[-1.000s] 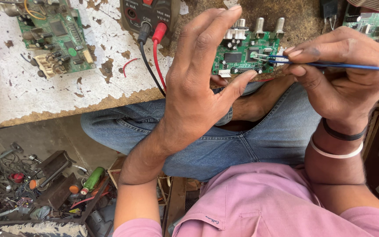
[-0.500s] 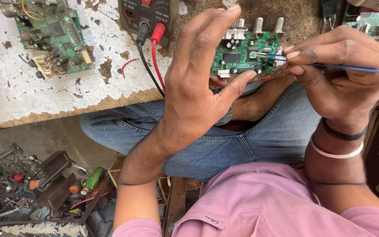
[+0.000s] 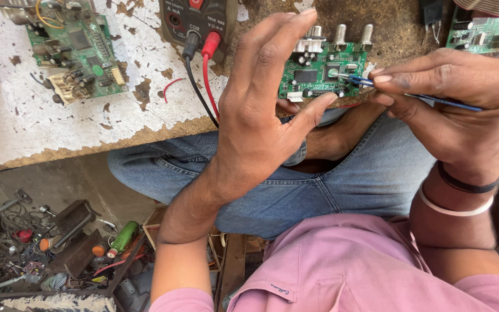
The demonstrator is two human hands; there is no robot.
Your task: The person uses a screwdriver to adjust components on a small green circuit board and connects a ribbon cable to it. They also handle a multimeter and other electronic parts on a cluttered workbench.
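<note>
A small green circuit board [image 3: 321, 72] is held at the near edge of the desk [image 3: 59, 133], clamped in the left hand [image 3: 261, 121]: the thumb is pressed against the board's near edge and the fingers are curled over its far-left side, so that the component face is turned up toward the camera. A row of three metal sockets stands along the board's far edge. A thin blue-handled tool [image 3: 411, 95] is pinched between the thumb and fingers of the right hand [image 3: 463, 110], which is closed tightly round it; the metal tip is laid on the board's right-hand part, touching or all but touching a component there, though which one cannot be told. The step in hand is judged to be probing or working one point on the board with the tool tip. For the next move, a steady left-hand grip would be called for, so that the board is not rocked, and fine control of the tip, since neighbouring parts sit close beside it. A multimeter [image 3: 197, 23] lies at the far edge of the desk with a black lead and a red lead [image 3: 209, 75] plugged in and trailing over the near edge. A second green board [image 3: 76, 55] lies toward the far left corner, and a third [image 3: 480, 32] at the far right.
</note>
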